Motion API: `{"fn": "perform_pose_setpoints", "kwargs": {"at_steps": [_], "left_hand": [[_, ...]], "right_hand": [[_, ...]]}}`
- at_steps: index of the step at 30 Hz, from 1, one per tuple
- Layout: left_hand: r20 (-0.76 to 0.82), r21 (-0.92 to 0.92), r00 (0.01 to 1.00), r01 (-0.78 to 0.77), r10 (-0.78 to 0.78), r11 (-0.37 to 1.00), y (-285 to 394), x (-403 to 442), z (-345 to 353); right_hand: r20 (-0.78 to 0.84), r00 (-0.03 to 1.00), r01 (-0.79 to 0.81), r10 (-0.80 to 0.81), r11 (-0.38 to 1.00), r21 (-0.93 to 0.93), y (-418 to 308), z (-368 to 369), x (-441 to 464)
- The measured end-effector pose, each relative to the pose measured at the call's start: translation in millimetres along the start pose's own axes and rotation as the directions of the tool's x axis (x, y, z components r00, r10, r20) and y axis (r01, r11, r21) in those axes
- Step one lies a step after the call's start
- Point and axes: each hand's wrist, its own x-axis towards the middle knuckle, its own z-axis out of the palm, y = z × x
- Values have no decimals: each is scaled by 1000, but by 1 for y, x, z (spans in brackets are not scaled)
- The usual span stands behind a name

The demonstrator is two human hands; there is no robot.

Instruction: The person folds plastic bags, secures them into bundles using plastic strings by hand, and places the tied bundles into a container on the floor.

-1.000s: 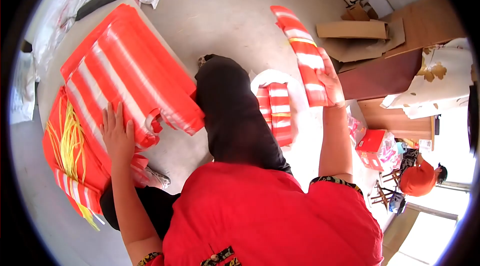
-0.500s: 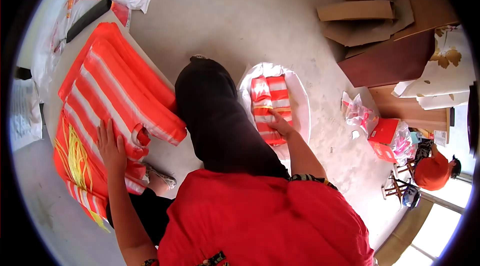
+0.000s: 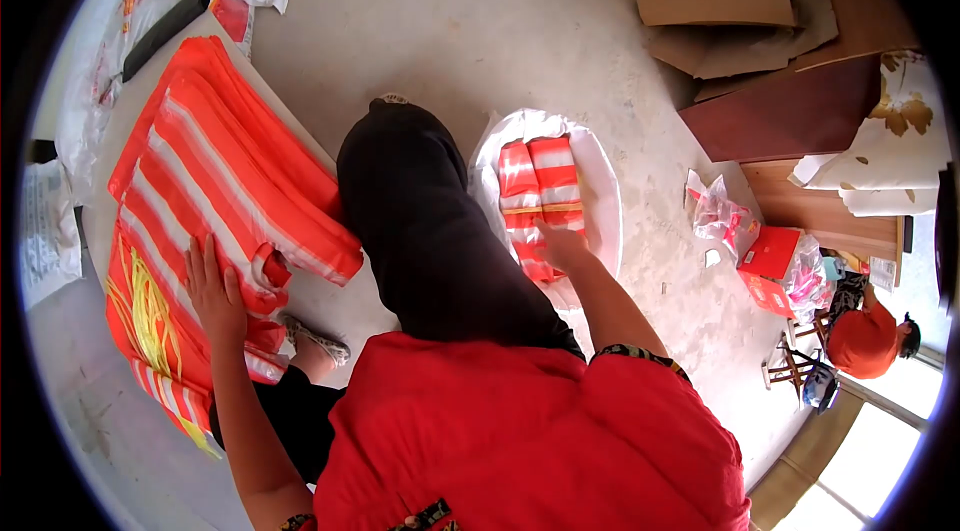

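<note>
under and just beyond the right hand (image 3: 562, 249), two striped red-and-white bundles (image 3: 553, 163) lie side by side in an open white bag (image 3: 608, 193), with what looks like a yellow tie (image 3: 556, 208) crossing them ahead of the fingertips. from where i stand i cannot tell whether that hand is clamped on a bundle or only resting there, since its back hides the fingers. the left hand (image 3: 216, 299), well apart on the other side of the dark-trousered leg (image 3: 400, 191), lies palm down on a folded striped stack (image 3: 205, 156), fingers extended, thumb a little apart, gripping nothing; yellow strips (image 3: 148, 311) sit just to its left and a curled edge (image 3: 272, 269) to its right. to settle the bundles well, i'd judge, the right hand should press them flat and square to each other, then come away without snagging the tie or folding the rim inward, while light, even weight from the left palm stops the slippery-looking stack from sliding.
</note>
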Motion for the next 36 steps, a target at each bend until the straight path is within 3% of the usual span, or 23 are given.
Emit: {"fn": "perform_pose_setpoints", "kwargs": {"at_steps": [2, 5, 6, 10, 13, 15, 17, 19, 21, 24, 26, 29, 33, 34, 36], "left_hand": [[-5, 0, 1000, 0, 0, 1000, 2, -1, 0], [-14, -2, 1000, -4, 4, 1000, 3, -1, -1], [-12, -2, 1000, -3, 3, 1000, 3, -1, -1], [5, 19, 1000, 10, -10, 1000, 4, 0, -2], [-7, -11, 1000, 0, 0, 1000, 2, 0, 0], [-1, 12, 1000, 10, -10, 1000, 2, 0, 1], [0, 22, 1000, 10, -10, 1000, 2, -1, 2], [-8, 23, 1000, 4, -4, 1000, 1, 0, 3], [5, 8, 1000, 11, -11, 1000, 5, 0, -2], [8, -11, 1000, 4, -4, 1000, 8, 0, -7], [5, -16, 1000, -5, 5, 1000, 8, 1, -7], [1, -6, 1000, -9, 9, 1000, 8, 1, -7], [22, -11, 1000, 8, -8, 1000, 16, 1, -13], [28, -18, 999, 22, -21, 1000, 18, 1, -15], [24, -37, 1000, 22, -21, 999, 16, 1, -13]], "right_hand": [[-115, 990, 57, -77, 983, -172, 8, 12, 12], [-99, 922, 363, -375, 924, -117, 46, 59, 46], [2, 933, 358, -361, 926, -122, 46, 66, 49], [-21, 928, 348, -371, 887, -304, 53, 95, 53], [6, 949, 311, -316, 928, -207, 48, 98, 62], [-45, 983, 177, -177, 984, -12, 36, 84, 65], [-158, 970, 190, -184, 982, 23, 30, 72, 76], [-331, 874, 330, -355, 935, -131, 27, 64, 93], [-353, 849, 367, -394, 919, -143, 19, 55, 111], [-246, 909, 337, -336, 941, -37, 8, 39, 130], [-142, 939, 295, -314, 945, -143, 1, 26, 141], [-188, 965, 146, -181, 972, -186, -26, 11, 135], [-93, 977, 131, -193, 880, -456, -28, 7, 153], [-87, 984, 117, -154, 937, -329, -28, 4, 154], [-107, 985, 97, -135, 946, -308, -30, 6, 157]]}}
